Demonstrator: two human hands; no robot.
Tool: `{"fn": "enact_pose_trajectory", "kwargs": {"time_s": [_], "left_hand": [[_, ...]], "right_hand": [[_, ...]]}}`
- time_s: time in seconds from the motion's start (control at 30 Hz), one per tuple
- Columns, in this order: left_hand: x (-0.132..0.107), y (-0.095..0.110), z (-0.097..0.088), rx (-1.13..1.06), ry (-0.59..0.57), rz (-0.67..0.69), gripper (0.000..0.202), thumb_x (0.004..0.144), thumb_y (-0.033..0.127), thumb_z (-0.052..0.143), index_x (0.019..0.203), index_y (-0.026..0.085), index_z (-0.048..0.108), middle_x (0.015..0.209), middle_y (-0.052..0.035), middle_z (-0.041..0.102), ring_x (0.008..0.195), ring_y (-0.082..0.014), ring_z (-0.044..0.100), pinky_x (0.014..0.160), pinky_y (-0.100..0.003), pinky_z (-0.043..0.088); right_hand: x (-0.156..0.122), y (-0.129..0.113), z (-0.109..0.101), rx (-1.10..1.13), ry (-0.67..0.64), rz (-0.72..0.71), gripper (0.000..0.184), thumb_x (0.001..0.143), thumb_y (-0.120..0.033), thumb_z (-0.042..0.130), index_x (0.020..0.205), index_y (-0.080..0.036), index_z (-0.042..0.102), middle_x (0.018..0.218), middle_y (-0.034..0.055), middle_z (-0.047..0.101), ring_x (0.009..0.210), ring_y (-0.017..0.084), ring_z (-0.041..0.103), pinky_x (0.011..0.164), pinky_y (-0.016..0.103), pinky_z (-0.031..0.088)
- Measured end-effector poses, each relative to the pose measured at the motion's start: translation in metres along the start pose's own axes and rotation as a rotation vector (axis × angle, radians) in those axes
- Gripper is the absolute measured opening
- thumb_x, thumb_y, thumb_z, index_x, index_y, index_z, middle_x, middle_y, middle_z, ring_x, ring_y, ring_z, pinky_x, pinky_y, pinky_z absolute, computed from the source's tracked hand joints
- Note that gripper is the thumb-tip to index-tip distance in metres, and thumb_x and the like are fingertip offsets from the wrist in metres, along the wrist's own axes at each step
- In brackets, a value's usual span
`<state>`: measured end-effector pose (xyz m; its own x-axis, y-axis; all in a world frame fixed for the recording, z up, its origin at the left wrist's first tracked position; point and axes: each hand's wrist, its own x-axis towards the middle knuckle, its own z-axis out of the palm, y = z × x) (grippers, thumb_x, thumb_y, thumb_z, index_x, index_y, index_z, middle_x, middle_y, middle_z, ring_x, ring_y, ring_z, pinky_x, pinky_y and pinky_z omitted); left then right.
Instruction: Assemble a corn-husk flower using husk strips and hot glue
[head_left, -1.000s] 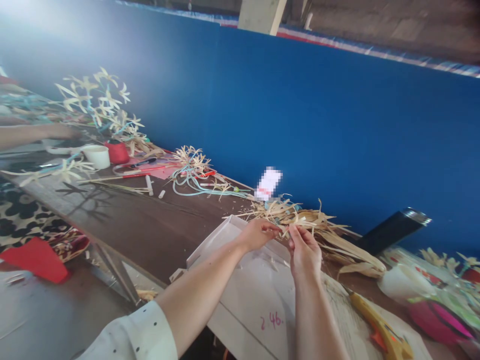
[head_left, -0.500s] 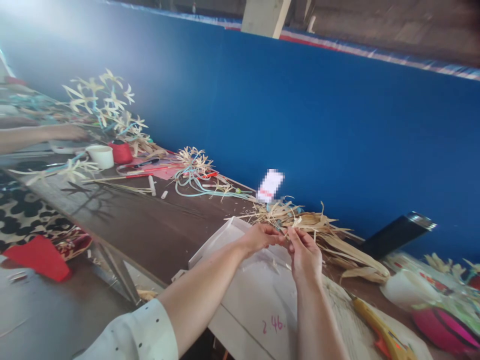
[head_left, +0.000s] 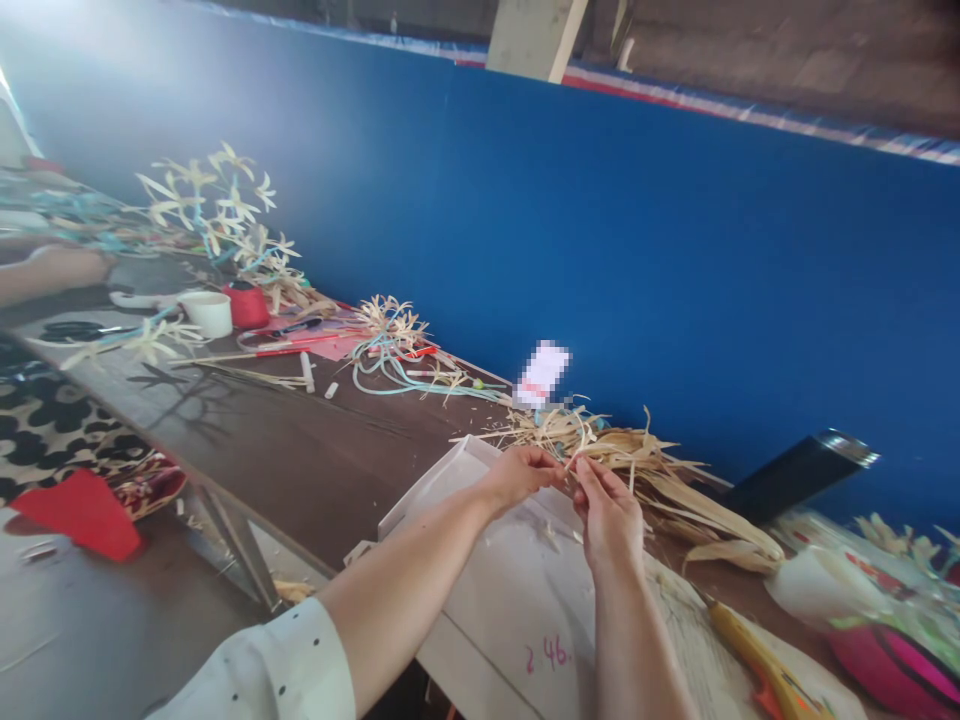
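My left hand (head_left: 525, 475) and my right hand (head_left: 609, 508) meet fingertip to fingertip above a white cardboard tray (head_left: 429, 478). Each is closed in a pinch. Between them is a thin pale strip (head_left: 583, 440) like dried husk, its upper end sticking up past the fingers. Which hand bears more of it is hard to make out. Just behind the fingertips lies a heap of dried husk strips (head_left: 637, 440). Pink handwritten digits mark the white surface under my wrists.
At the right are a black flask (head_left: 799, 475), a yellow glue gun (head_left: 765, 660), a white roll (head_left: 825, 585) and a pink pouch (head_left: 892, 655). Pale husk flowers (head_left: 225, 205), a white cup (head_left: 208, 315) and red thread (head_left: 246, 304) stand to the left, near another person's hand (head_left: 71, 272).
The other person's hand has drawn back to the left. My hands stay almost in place, fingers shifting slightly around the strip, which now shows more clearly above them.
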<state>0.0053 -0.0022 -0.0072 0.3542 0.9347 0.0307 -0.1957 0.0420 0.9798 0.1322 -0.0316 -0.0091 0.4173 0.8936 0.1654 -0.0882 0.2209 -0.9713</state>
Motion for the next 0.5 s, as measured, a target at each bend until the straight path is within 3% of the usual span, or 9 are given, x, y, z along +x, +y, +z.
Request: {"fn": "enact_pose_trajectory", "kwargs": {"time_s": [0.23, 0.5], "left_hand": [[0.0007, -0.0001, 0.0, 0.057, 0.013, 0.002, 0.029, 0.061, 0.038, 0.069, 0.075, 0.013, 0.065, 0.069, -0.0015, 0.063, 0.059, -0.0077, 0.049, 0.059, -0.021, 0.037], [-0.0003, 0.0006, -0.0012, 0.095, -0.035, 0.035, 0.025, 0.063, 0.035, 0.067, 0.076, 0.013, 0.067, 0.069, -0.0016, 0.063, 0.062, -0.009, 0.051, 0.063, -0.022, 0.04]], "right_hand": [[-0.0024, -0.0032, 0.0024, -0.047, -0.036, -0.013, 0.037, 0.062, -0.042, 0.074, 0.087, -0.017, 0.069, 0.059, -0.0013, 0.057, 0.044, 0.006, 0.035, 0.039, 0.019, 0.026], [-0.0018, -0.0026, 0.0013, -0.095, -0.006, -0.017, 0.036, 0.059, -0.042, 0.075, 0.082, -0.016, 0.068, 0.053, -0.0031, 0.052, 0.043, 0.006, 0.035, 0.038, 0.019, 0.026]]}}
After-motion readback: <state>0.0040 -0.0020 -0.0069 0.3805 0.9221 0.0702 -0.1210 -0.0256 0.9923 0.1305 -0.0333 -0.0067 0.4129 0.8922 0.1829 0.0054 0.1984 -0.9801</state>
